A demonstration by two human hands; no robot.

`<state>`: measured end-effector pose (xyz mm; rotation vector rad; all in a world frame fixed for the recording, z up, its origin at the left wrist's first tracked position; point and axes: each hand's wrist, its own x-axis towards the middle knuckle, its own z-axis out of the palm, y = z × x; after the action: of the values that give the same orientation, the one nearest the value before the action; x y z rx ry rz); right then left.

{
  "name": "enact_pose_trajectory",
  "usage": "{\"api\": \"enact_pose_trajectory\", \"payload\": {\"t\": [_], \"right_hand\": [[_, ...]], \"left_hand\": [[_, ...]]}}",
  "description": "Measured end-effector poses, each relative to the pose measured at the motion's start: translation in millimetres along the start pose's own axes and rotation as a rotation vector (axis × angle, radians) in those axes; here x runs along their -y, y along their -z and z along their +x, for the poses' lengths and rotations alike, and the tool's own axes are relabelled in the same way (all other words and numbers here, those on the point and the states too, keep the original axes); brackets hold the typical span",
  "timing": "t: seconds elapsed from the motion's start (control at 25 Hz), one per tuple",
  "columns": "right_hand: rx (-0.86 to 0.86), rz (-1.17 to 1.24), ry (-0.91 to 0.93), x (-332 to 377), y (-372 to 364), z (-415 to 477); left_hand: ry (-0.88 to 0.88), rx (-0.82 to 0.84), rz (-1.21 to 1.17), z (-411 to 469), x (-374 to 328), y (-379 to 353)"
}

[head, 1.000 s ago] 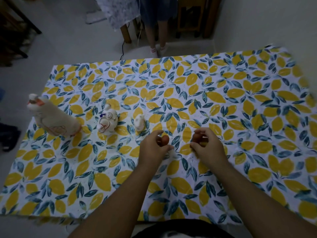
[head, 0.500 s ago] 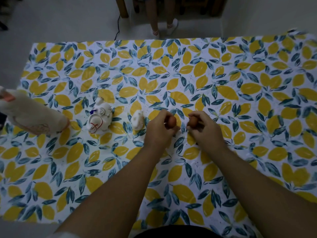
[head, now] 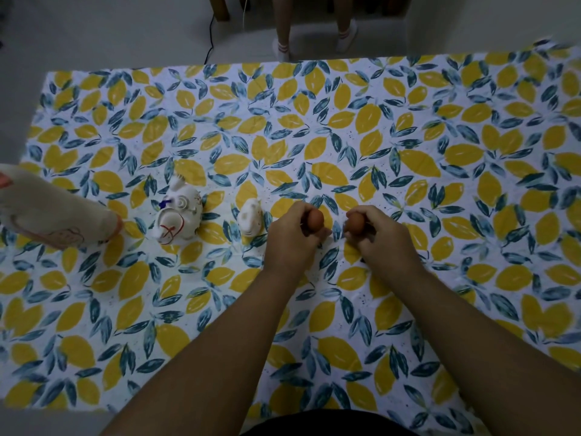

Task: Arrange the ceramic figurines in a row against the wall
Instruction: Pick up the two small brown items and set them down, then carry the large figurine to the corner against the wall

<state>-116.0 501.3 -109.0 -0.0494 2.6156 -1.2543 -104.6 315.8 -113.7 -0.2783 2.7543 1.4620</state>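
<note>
Both hands have shifted a little farther up the table since a second ago, carrying their small brown pieces level with the figurines lined up on the left. Nearest the camera, two bare forearms reach across the lemon-print tablecloth (head: 408, 309). Left hand (head: 290, 237) is closed around a small brown egg-shaped figurine (head: 315, 219), right hand (head: 382, 239) is closed around a second brown egg-shaped figurine (head: 355, 222); the two eggs sit near each other, not touching. Just beside the left hand stands a small white figurine (head: 250, 220), then a rounder white figurine with red and blue markings (head: 179, 220), then a large cream bird figurine (head: 53, 212) cut by the frame's left edge. Beyond the far table edge, a person's legs in white socks (head: 314, 39) stand on the pale floor.
</note>
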Motion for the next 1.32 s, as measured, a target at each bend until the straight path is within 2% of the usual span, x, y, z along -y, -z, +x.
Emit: {"api": "enact_pose_trajectory", "payload": {"t": [0.2,0.4,0.52,0.64,0.88,1.04,1.2,1.32], "right_hand": [[-0.019,0.010,-0.008,1,0,-5],[0.048,0.044,-0.055,16,8,-18],[-0.006,-0.115,0.061,32,14,-36],[-0.005,-0.296,0.200,69,4,-46],[0.111,-0.504,0.399,171,-68,-41],[0.150,-0.568,0.495,238,-136,-42],[0.192,-0.612,0.465,289,-201,-33],[0.250,-0.421,0.336,322,-238,-15]], "left_hand": [[-0.003,0.018,-0.001,1,-2,1],[0.015,0.059,-0.029,-14,-14,16],[-0.067,-0.027,0.042,-40,-23,40],[-0.074,-0.125,0.128,-63,-26,76],[-0.023,-0.289,0.320,-88,4,177],[0.053,-0.430,0.306,-96,46,252],[0.085,-0.487,0.238,-85,93,321],[0.087,-0.388,0.160,-57,121,360]]}}
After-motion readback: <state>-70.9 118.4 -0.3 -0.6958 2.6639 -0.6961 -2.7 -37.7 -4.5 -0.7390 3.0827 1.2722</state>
